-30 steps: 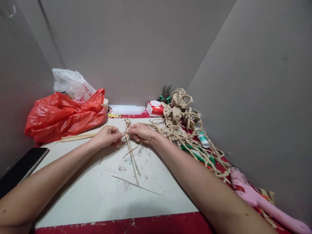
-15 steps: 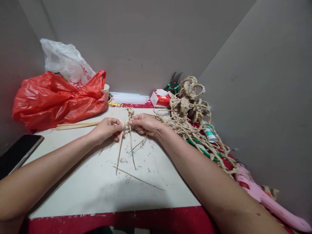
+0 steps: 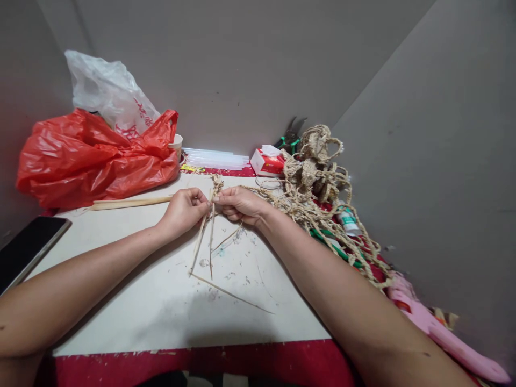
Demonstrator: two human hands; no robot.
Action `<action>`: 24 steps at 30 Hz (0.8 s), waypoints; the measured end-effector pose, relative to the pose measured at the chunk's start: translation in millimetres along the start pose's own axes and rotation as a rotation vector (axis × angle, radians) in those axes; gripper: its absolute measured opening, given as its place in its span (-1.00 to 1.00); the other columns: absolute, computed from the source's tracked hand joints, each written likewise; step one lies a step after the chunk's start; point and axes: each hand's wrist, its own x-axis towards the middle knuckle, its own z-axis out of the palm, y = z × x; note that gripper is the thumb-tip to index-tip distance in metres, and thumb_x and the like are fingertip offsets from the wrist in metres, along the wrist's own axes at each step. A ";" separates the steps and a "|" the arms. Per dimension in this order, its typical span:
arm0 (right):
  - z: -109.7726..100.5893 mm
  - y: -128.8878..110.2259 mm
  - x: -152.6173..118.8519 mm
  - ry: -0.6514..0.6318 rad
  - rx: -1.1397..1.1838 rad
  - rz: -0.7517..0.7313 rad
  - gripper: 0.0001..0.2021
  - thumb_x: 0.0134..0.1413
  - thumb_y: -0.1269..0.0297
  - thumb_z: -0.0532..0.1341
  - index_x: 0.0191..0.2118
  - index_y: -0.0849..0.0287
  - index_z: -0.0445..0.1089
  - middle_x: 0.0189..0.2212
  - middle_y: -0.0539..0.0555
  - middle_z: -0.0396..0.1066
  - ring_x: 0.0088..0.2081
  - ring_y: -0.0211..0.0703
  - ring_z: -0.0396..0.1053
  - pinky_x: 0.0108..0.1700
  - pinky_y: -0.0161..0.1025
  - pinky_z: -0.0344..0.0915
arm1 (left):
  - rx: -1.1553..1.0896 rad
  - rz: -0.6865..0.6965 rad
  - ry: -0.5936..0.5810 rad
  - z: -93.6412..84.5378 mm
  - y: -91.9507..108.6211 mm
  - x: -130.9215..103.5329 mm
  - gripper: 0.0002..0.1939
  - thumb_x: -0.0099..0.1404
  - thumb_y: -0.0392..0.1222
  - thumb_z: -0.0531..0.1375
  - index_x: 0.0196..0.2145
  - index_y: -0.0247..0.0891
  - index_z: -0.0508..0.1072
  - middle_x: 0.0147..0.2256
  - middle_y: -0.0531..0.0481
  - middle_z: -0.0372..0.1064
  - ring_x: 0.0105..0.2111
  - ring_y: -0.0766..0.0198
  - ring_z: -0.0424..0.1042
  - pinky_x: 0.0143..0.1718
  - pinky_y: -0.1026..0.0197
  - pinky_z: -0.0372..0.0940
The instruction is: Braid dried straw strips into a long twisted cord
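Observation:
Over the white board (image 3: 133, 301), my left hand (image 3: 186, 212) and my right hand (image 3: 242, 204) meet fingertip to fingertip. Both pinch dry straw strands (image 3: 212, 242) that hang toward me. A short braided straw piece (image 3: 216, 184) sticks out just beyond my right fingers. From behind the right hand, a straw cord runs off toward the rope pile. One loose strand (image 3: 234, 294) lies on the board below the hands. To the left, a bundle of flat pale straw (image 3: 129, 202) rests beside my left hand. Exactly how the strands cross is hidden by my fingers.
A red plastic bag (image 3: 97, 161) and a phone (image 3: 34, 247) sit at left. Clear tubes (image 3: 215, 159), a tissue pack (image 3: 267, 161) and green-handled pruning shears (image 3: 291, 137) stand at the back. Braided straw rope (image 3: 318, 183) is heaped at right, near a pink tool (image 3: 443, 333).
My left hand has moved right and slightly up, its fingers now against my right fingertips. The hanging strands have shifted and drawn closer together. The view has tilted slightly.

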 end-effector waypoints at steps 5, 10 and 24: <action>6.7 0.8 -0.4 0.068 -0.042 -0.019 -0.66 -0.19 0.25 0.38 -0.58 0.22 0.16 -0.80 -0.22 -0.08 -0.76 -0.53 -0.23 -0.75 -0.49 -0.28 | 0.107 0.079 0.050 3.2 0.1 -3.2 -0.92 0.03 -0.28 0.14 -0.57 -0.27 0.29 -0.66 0.11 0.26 -0.66 0.41 0.22 -0.61 0.36 0.08; 6.4 0.7 -1.0 0.088 -0.056 -0.034 -0.66 -0.17 0.29 0.37 -0.60 0.21 0.14 -0.81 -0.21 -0.06 -0.76 -0.52 -0.21 -0.75 -0.49 -0.27 | 0.065 0.072 -0.022 1.7 3.8 -4.2 -0.88 0.08 -0.23 0.12 -0.56 -0.29 0.31 -0.66 0.10 0.25 -0.65 0.40 0.21 -0.59 0.34 0.11; -2.0 -0.9 -1.5 -0.070 -0.044 0.032 -0.72 -0.12 0.37 0.28 -0.59 0.20 0.11 -0.79 -0.22 -0.09 -0.74 -0.52 -0.26 -0.74 -0.50 -0.29 | -0.292 -0.244 -0.343 -4.1 7.4 6.3 -0.86 0.17 -0.23 0.12 -0.51 -0.30 0.33 -0.68 0.10 0.15 -0.76 0.53 -0.05 -0.74 0.38 -0.22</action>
